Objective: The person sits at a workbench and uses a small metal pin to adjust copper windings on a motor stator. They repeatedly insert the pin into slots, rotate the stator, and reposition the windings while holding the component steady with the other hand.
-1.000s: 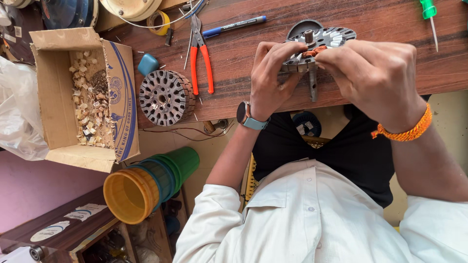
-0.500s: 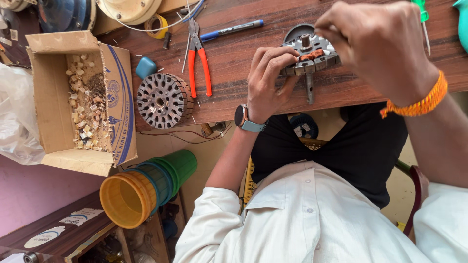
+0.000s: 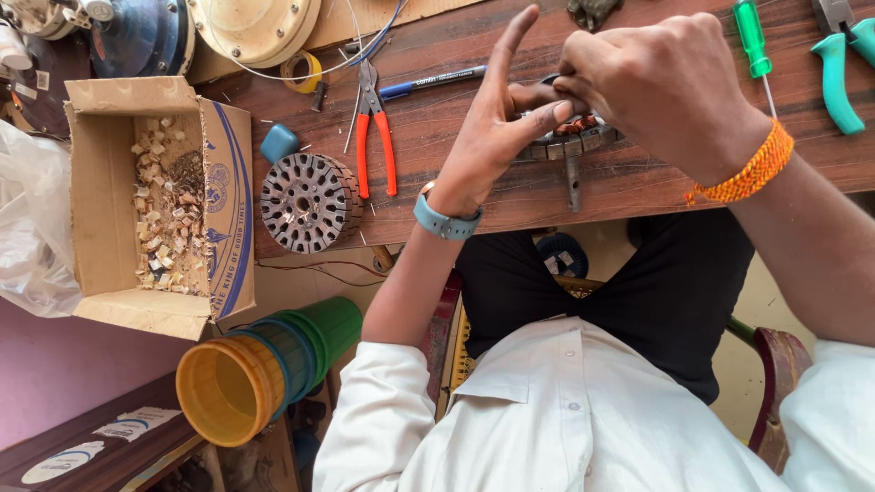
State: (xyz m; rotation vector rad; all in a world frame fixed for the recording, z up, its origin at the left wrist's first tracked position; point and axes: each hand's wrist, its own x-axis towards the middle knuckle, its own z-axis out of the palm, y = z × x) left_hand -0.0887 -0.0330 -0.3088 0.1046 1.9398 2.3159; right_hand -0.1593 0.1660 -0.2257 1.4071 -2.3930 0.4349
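A round metal motor stator [image 3: 570,144] with copper winding lies on the brown wooden bench [image 3: 638,187], mostly hidden by my hands. My right hand [image 3: 665,82], with an orange thread band at the wrist, is curled over it and pinches the copper wire at its top. My left hand [image 3: 492,137], with a blue-strapped watch, rests against the stator's left side. Its fingers are spread, its forefinger points up, and its thumb meets my right fingertips.
A bare slotted stator core [image 3: 308,202] and orange-handled pliers [image 3: 375,137] lie left of my hands, with a blue pen [image 3: 437,82] and a tape roll [image 3: 301,71] behind. A green screwdriver [image 3: 755,41] and teal pliers [image 3: 834,77] lie right. A cardboard box [image 3: 100,182] of scraps and stacked plastic cups [image 3: 264,374] are at the left.
My left hand has let go of the stator's side and spread its fingers. My right hand has come down from above onto the winding. The view has shifted slightly.
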